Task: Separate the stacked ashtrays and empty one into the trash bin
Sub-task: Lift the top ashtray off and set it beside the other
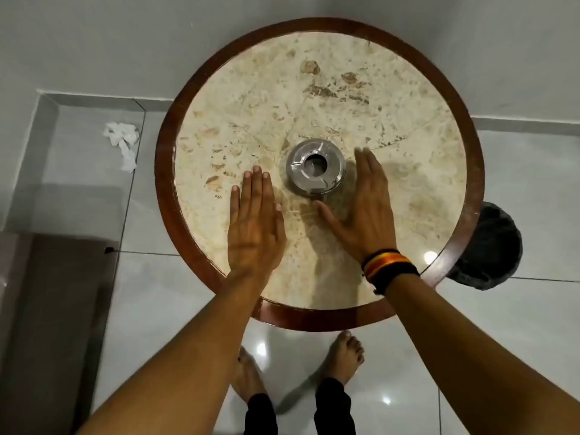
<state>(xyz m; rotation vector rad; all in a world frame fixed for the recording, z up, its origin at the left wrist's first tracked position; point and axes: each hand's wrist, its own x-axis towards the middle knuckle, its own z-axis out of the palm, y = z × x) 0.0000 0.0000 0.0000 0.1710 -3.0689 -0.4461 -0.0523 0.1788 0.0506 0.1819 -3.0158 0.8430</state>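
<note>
A shiny metal stack of ashtrays with a round hole in its top stands near the middle of a round marble table with a dark wooden rim. My left hand lies flat on the tabletop to the left of the stack, fingers straight, holding nothing. My right hand hovers just right of the stack, fingers extended and thumb spread toward its near side, not gripping it. A black trash bin sits on the floor, partly hidden under the table's right edge.
Crumpled white tissue lies on the grey tiled floor at the left. A dark mat covers the floor at the lower left. My bare feet stand at the table's near edge. A white wall runs behind.
</note>
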